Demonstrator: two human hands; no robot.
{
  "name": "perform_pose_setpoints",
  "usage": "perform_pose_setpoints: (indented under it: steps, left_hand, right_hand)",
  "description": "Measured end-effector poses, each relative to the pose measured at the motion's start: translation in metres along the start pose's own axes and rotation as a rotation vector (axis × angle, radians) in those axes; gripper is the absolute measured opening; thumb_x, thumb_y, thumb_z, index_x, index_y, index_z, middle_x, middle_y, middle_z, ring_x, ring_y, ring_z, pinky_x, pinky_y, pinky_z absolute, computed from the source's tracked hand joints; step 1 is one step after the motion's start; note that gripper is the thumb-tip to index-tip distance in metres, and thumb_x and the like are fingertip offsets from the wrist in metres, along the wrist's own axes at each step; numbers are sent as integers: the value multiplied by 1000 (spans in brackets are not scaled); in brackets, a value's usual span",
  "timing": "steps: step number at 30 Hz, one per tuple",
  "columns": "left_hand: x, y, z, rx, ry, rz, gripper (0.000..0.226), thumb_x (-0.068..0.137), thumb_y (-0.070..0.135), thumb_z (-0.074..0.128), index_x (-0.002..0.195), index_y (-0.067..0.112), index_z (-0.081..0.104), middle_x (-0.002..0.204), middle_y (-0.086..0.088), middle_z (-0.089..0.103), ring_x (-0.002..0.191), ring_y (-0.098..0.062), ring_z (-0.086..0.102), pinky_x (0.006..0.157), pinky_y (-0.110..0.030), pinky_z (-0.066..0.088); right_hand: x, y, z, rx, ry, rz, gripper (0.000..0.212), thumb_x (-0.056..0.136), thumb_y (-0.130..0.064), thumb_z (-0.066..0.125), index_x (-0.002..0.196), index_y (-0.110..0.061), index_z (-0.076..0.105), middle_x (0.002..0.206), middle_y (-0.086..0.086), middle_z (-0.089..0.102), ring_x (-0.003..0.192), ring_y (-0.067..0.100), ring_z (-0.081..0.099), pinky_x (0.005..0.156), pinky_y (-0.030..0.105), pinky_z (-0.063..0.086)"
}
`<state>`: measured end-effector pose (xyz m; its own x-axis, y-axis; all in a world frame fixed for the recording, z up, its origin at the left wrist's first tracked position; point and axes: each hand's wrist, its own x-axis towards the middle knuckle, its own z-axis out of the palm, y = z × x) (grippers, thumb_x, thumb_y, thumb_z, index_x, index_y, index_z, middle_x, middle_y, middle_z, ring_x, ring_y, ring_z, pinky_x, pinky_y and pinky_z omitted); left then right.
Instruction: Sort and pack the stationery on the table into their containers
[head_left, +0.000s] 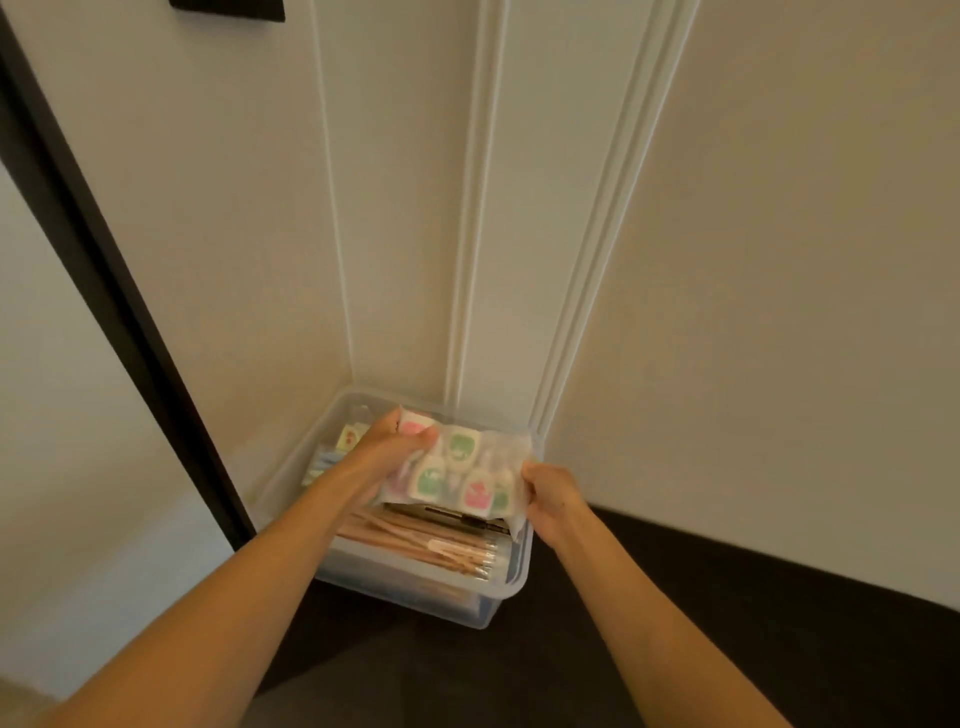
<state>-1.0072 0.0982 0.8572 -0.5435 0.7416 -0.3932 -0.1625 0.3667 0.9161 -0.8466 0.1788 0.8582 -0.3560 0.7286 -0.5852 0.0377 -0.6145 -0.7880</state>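
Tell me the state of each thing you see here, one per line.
clear plastic bin: open, no lid on, partly filled.
clear packet: held over the bin by both hands.
pencils: lying flat inside the bin.
left hand: grips the packet's left end.
right hand: pinches the packet's right edge.

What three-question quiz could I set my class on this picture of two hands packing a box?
1. True or false: both the left hand and the right hand hold the packet of pink and green pieces.
2. Where is the packet? A over the clear box; B on the floor; C inside a drawer.
3. Fill in: the bundle of wooden ____ lies in the box.
Key: 1 true; 2 A; 3 pencils.
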Motion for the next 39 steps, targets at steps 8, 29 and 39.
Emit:
perform_pose_setpoints:
  steps: [8,29,39]
  left_hand:
    - [20,-24,7,-164,36,-18,26,91,22,59,111,11,46,109,-12,62,84,-24,65,60,-32,56]
    - [7,-36,28,794,369,555,34,97,12,37,130,3,38,139,-17,31,123,-28,37,100,-38,36]
    - [15,-55,24,1403,131,710,53,100,39,2,113,16,47,105,-4,63,102,-26,62,93,-45,45]
  right_hand:
    - [24,30,0,-526,170,-304,25,90,-1,40,67,-11,43,75,5,47,64,9,41,55,13,35]
    - [20,34,-25,-725,302,-747,29,86,5,51,110,-10,43,123,-1,40,111,14,45,83,13,38]
    - [34,65,-20,-1240,-63,-888,49,102,-34,27,147,-17,17,154,-2,18,142,12,17,117,32,20]
